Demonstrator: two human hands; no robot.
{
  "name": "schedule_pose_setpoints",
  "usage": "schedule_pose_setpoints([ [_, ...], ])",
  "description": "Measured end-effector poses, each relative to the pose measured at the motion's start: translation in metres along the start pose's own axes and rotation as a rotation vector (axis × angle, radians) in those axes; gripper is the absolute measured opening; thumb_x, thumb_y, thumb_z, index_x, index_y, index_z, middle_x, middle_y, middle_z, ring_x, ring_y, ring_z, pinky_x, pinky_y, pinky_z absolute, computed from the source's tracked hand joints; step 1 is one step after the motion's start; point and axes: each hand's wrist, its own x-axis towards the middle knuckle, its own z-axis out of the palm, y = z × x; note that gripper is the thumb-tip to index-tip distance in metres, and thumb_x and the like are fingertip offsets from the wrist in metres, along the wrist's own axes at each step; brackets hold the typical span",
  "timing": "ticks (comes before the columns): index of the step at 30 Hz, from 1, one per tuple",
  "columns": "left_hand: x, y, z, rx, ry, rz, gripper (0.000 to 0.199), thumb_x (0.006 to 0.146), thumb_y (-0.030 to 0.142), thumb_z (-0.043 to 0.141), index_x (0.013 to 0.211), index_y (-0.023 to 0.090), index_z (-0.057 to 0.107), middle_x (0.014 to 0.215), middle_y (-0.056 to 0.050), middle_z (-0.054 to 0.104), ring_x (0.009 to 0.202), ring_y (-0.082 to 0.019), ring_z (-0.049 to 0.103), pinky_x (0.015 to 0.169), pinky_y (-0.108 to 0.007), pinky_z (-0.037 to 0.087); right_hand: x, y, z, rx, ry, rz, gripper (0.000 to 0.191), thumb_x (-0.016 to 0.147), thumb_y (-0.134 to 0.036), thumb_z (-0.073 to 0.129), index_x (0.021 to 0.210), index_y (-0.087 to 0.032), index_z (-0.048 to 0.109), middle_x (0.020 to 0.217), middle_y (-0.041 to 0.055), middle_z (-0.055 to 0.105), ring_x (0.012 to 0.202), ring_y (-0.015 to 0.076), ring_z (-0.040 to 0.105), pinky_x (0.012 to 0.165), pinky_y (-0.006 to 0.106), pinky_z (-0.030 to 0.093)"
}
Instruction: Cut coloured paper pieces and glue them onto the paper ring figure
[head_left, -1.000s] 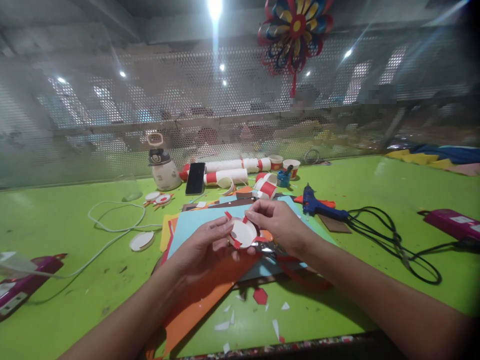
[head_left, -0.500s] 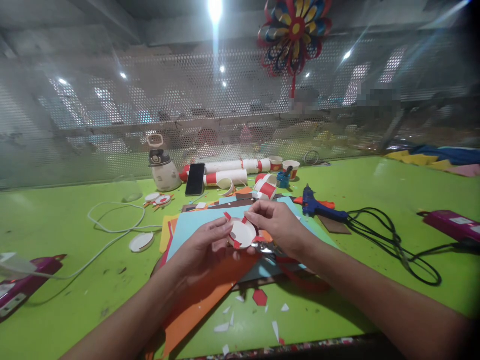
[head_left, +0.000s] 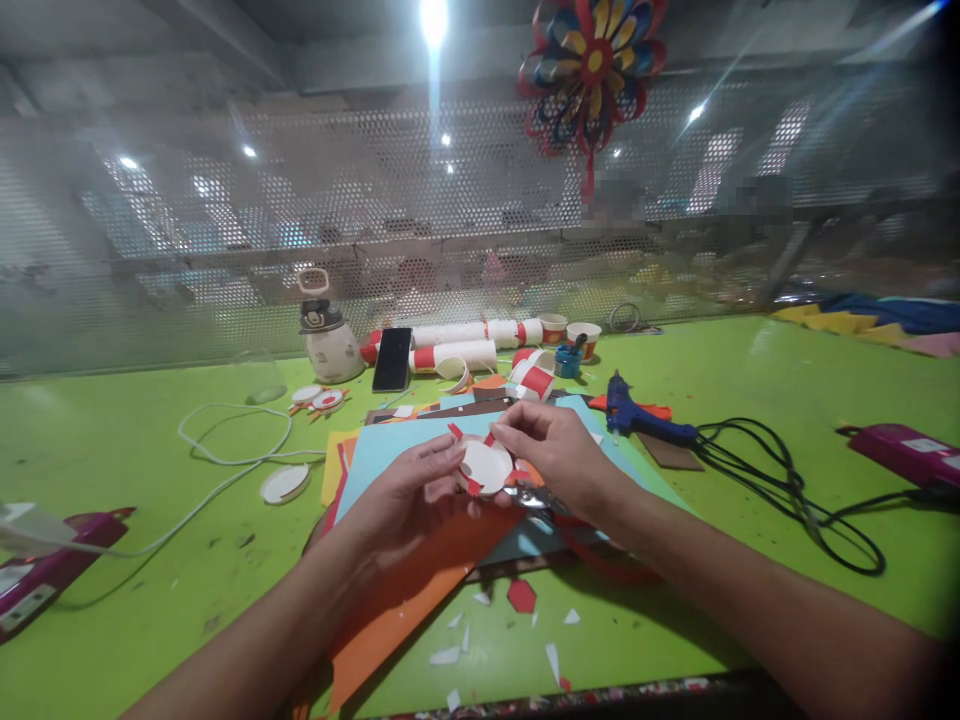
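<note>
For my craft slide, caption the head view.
Left hand holds a round white disc, right hand pinching one red tab, above coloured paper sheets.

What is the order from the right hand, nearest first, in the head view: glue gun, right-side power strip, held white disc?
1. White disc, left of the right hand.
2. Blue glue gun, to the right.
3. Magenta power strip, far right.

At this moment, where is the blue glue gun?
In the head view, the blue glue gun is right of centre on the green table, beyond the right hand, with its black cable trailing to the right.
</note>
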Motion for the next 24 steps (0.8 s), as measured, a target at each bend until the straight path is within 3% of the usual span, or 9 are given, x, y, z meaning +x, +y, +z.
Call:
schedule_pose_setpoints([
  [12,-0.0002,0.001,0.001,-0.003,0.017,-0.007,0.02,0.082,0.027,0.065,0.091,0.01,0.068,0.08,-0.009,0.068,0.069,-0.016,0.066,0.057,-0.021,0.049,-0.0015,-0.0003,0.0026,-0.038,0.024,-0.016,0.026,0.075,-0.04,0.065,0.066,-0.019,0.055,0.061,-0.003,0.054,0.058,0.0116,0.049,0.057,0.027,0.041],
  [24,0.001,0.0001,-0.0025,-0.024,0.114,-0.008,0.019,0.083,0.025,0.063,0.096,0.012,0.067,0.089,-0.007,0.068,0.073,-0.015,0.066,0.055,-0.021,0.052,0.0037,0.0002,-0.0041,0.098,0.044,0.097,0.028,0.075,-0.044,0.067,0.076,-0.016,0.063,0.067,-0.0003,0.059,0.059,0.0111,0.054,0.058,0.027,0.046],
])
